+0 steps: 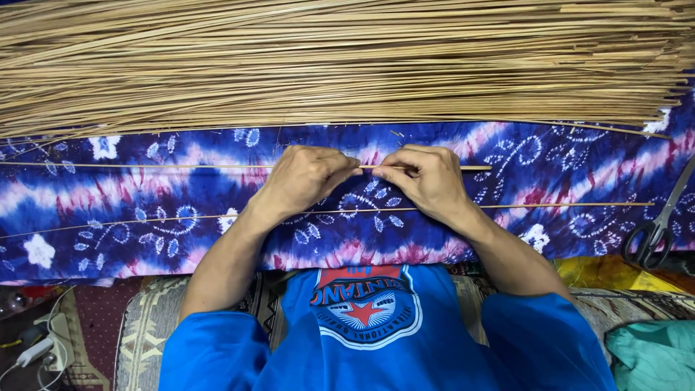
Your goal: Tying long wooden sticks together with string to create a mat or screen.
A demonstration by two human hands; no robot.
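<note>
My left hand (304, 177) and my right hand (427, 177) meet at the middle of a blue, pink and white tie-dye cloth (145, 210). Both pinch one thin tan stick (145, 166) that runs left to right across the cloth. The fingertips nearly touch each other along it. A second thin stick (565, 205) lies parallel, nearer me, passing under my wrists. A broad heap of the same long tan sticks (347, 58) covers the far side of the cloth.
Grey scissors (659, 224) lie at the cloth's right edge. A teal cloth (651, 355) sits at the lower right. At the lower left, a white plug and cables (36, 351) rest on a patterned rug (141, 333). My blue shirt fills the bottom centre.
</note>
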